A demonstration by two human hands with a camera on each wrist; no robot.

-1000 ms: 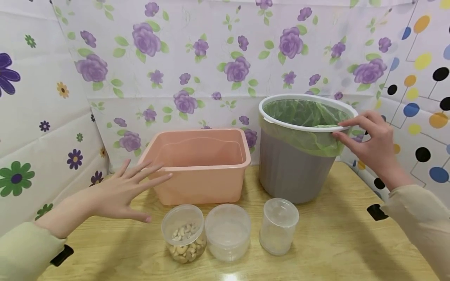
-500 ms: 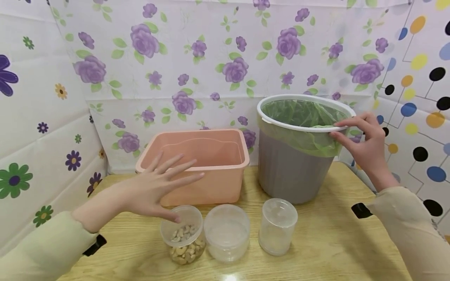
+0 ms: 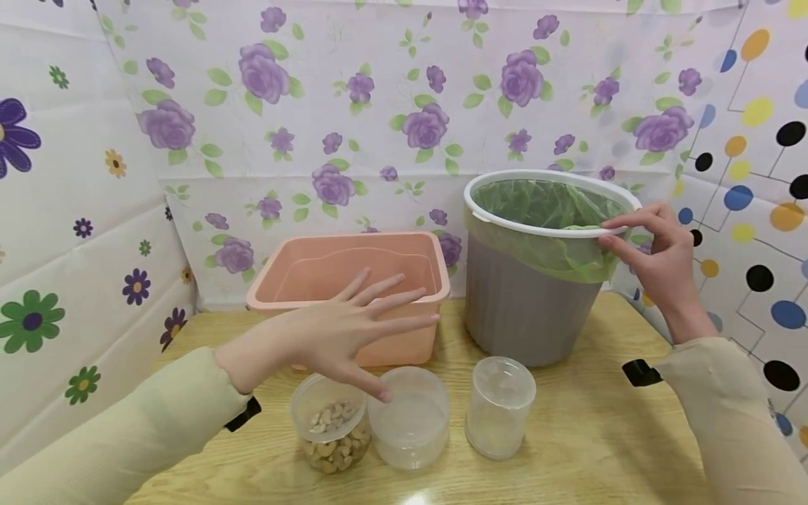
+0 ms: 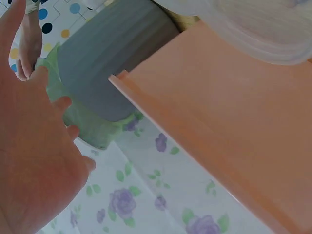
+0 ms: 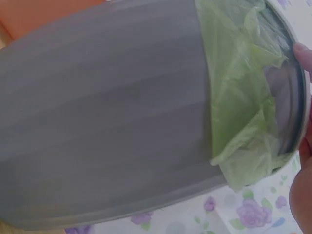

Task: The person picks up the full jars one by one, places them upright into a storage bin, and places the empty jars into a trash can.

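My left hand (image 3: 334,333) hovers with spread, straight fingers before the pink plastic basin (image 3: 410,348), its thumb over the low clear jar (image 3: 412,438). It holds nothing. My right hand (image 3: 665,263) pinches the white rim of a grey trash can (image 3: 527,301) between thumb and fingers, on the right side. A thin green bag (image 5: 239,87) lines the can and folds down over its outside. In the left wrist view the palm (image 4: 34,146) is near the camera, with the basin (image 4: 224,97) beside it.
On the wooden table (image 3: 593,435), a lidded jar of cashews (image 3: 334,449) touches the low jar. A taller clear jar (image 3: 501,410) stands in front of the trash can. Patterned cloth (image 3: 379,84) hangs behind and at both sides.
My left hand has moved right, from the basin's left corner to across its front, fingers still spread. The right hand keeps its pinch on the can's rim; its wrist shifted slightly left.
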